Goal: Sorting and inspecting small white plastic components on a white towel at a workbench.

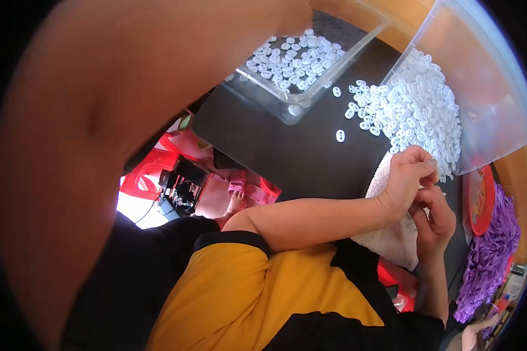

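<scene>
At the right, my left hand has its fingers bent into a pinch, close to the edge of a heap of small white oval pieces with two holes. Just below it, my right hand is also closed, its fingertips near those of the left. Whatever lies between the fingertips is too small or hidden to name. Under both hands and the left wrist lies a white cloth. Two loose ovals, one of them a white oval piece, rest on the dark table away from the heap.
A clear tray holds more ovals at the top. The heap spills from a tipped clear bin. Another person's blurred arm crosses the left side, close by. A red dish and purple strips are at far right.
</scene>
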A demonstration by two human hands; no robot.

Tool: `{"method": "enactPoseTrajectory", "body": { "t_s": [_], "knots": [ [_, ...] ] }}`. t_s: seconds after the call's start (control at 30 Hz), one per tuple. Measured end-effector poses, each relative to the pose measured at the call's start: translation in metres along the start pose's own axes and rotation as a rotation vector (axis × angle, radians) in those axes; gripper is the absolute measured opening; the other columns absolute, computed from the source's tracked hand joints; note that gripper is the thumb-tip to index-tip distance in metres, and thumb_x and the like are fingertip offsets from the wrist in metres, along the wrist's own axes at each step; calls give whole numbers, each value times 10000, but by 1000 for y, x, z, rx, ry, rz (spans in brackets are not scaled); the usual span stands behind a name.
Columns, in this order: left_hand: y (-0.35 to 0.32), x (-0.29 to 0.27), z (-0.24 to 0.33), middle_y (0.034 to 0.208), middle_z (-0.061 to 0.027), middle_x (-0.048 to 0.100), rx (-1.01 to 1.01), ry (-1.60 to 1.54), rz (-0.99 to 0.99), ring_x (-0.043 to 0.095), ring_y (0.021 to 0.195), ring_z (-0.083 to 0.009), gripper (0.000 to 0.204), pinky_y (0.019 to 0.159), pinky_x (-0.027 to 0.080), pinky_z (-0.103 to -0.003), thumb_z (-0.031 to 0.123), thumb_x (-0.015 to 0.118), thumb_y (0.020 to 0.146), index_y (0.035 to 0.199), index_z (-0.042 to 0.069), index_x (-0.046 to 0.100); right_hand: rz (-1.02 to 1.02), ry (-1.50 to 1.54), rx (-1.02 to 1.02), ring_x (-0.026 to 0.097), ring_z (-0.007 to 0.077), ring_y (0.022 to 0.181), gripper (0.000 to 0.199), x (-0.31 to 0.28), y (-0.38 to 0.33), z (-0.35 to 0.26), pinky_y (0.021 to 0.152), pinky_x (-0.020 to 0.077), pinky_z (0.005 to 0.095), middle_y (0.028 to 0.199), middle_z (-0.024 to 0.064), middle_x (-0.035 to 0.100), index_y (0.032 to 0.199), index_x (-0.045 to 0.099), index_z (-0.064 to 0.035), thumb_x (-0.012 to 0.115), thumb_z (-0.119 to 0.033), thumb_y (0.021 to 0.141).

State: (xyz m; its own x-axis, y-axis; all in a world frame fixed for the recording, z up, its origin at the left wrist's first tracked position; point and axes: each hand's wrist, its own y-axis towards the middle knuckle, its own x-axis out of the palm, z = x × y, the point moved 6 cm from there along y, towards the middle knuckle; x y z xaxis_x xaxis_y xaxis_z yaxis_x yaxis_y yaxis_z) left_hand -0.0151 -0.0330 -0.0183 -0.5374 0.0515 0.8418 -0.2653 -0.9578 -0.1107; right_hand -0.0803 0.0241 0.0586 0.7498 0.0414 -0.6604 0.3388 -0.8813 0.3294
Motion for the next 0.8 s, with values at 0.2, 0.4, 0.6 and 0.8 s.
{"method": "enactPoseTrajectory", "body": {
  "t_s": [0.2,0.4,0.6,0.8],
  "knots": [
    [1,2,1,811,-71,608,-9,42,-1,569,759,-143,84,712,468,-266,102,554,907,899,18,561,25,163,113,597,145,758,102,-2,1,12,706,461,246,816,60,591,867,584,21,589,104,808],
    [-2,-1,7,835,-90,609,1,59,25,587,759,-160,100,702,487,-277,102,540,920,943,5,547,-28,128,23,600,139,754,121,0,3,13,701,463,248,809,61,595,890,592,12,588,102,809],
    [2,-2,7,844,-104,614,-9,32,24,607,741,-180,92,678,501,-296,97,521,927,943,8,537,44,121,28,580,130,716,130,-2,3,15,672,461,253,799,57,588,910,586,1,586,89,815],
    [3,1,5,851,-107,619,-35,50,27,611,761,-182,96,693,504,-313,115,528,924,932,20,537,53,114,38,577,134,712,128,-1,1,27,662,455,251,801,58,588,915,587,2,596,78,813]
  ]
}}
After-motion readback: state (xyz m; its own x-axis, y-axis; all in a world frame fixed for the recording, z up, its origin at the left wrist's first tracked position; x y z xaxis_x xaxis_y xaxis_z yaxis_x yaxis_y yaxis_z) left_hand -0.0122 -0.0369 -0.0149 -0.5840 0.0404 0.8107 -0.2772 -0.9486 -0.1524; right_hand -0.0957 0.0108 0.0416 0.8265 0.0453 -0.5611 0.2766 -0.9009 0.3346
